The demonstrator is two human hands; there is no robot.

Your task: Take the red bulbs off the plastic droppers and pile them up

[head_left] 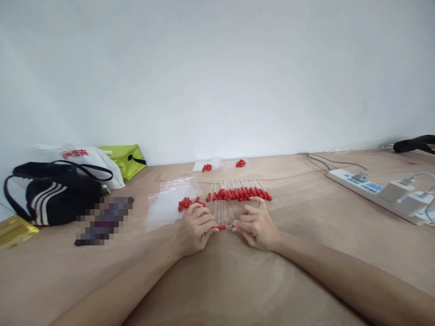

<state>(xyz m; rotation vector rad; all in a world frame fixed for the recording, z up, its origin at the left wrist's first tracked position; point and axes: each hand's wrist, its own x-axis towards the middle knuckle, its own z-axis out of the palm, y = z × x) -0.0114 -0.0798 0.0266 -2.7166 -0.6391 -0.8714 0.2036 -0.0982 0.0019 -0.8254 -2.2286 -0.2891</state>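
Note:
My left hand point(198, 227) is closed, pinching a red rubber bulb point(221, 227). From the bulb's right end runs a thin clear tube point(229, 227), its other end between the fingertips of my right hand point(255, 225); together they look like a dropper lying level. Just beyond my fingers, several bare clear tubes point(223, 210) lie side by side. A row of droppers with red bulbs point(243, 194) stretches behind them, tubes pointing to the wall. Close to my left hand, loose red bulbs point(185, 203) rest on clear zip bags point(163, 209).
More red bulbs point(240, 163) lie on bags near the wall. Left stand a black bag point(54, 194), a white bag point(113, 170), a green bag point(127, 158) and a blurred-out dark object point(105, 222). A power strip point(360, 190) with plugs and cables lies right.

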